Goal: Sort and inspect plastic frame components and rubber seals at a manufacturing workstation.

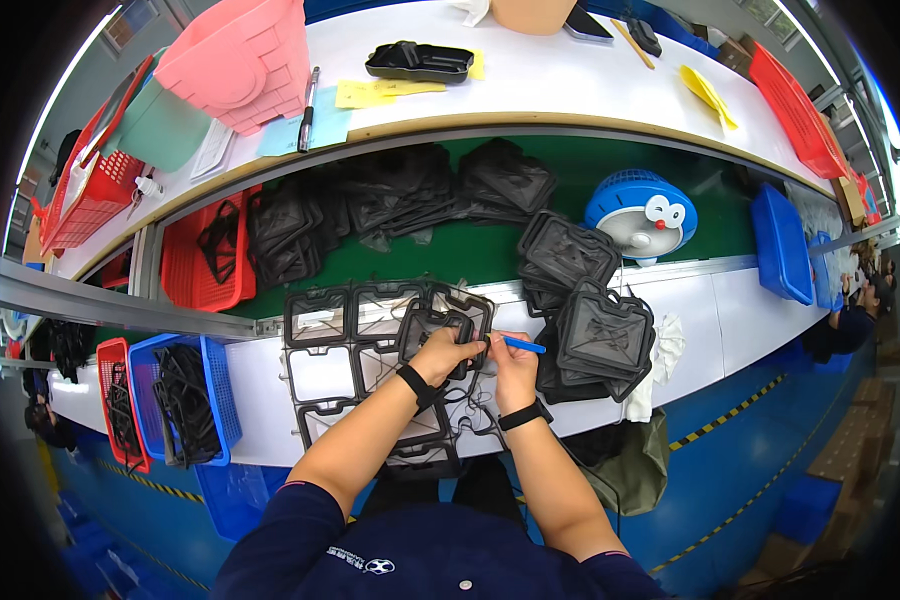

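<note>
Over the front of the white worktable, my left hand point(445, 356) is closed on a black plastic frame point(417, 326), its fingers at the frame's right side. Close beside it, my right hand point(513, 368) grips a slim blue-handled tool point(526, 344). The tool's tip is at the frame's edge near my left fingertips, too small to make out. Beneath and to the left, several joined black frames point(322, 346) lie flat in a grid. Right of my hands rises a stack of black frames with dark panels point(606, 330), with another pile point(568, 250) behind it.
White cloth point(664, 362) lies right of the stack. A blue cartoon-faced fan point(638, 218) stands behind. Bagged black parts point(400, 190) line the green surface under the raised shelf point(550, 95). Red point(182, 265) and blue baskets point(232, 400) stand left; a blue bin point(778, 245) stands right.
</note>
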`<state>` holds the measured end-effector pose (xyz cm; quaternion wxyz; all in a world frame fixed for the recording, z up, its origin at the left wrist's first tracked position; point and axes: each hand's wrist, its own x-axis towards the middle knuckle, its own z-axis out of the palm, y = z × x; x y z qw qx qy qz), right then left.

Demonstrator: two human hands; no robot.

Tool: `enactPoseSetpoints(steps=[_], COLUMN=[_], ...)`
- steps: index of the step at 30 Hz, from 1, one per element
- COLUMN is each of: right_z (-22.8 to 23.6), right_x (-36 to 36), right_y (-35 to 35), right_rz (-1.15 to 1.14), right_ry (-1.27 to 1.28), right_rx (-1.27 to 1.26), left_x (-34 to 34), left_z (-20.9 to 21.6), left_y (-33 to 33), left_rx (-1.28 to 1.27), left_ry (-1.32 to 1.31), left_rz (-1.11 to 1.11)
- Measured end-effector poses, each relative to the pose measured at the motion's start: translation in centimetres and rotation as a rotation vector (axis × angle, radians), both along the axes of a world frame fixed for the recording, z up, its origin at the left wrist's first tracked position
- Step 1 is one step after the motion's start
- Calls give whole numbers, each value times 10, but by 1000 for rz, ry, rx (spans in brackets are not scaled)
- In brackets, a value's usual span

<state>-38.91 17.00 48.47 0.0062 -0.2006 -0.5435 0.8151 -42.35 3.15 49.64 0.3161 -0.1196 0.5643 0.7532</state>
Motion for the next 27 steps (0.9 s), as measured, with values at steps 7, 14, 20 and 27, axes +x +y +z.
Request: enactPoseSetpoints(steps=[7,14,20,27], right_z=[4,23,34,-6], right_x=[0,-4,-21,-48], right_y=[-4,-23,-47,-28], right_rz=[30,79,145,164], right_ry=[113,118,169,191], right_rx=[173,669,699,1038], left_x=[8,26,39,50], left_z=[5,30,61,108], left_y=[1,-26,-83,-146], left_rx=[-93,-34,82,127], left_ry=[47,69,175,264], left_rz=[60,159,136,358])
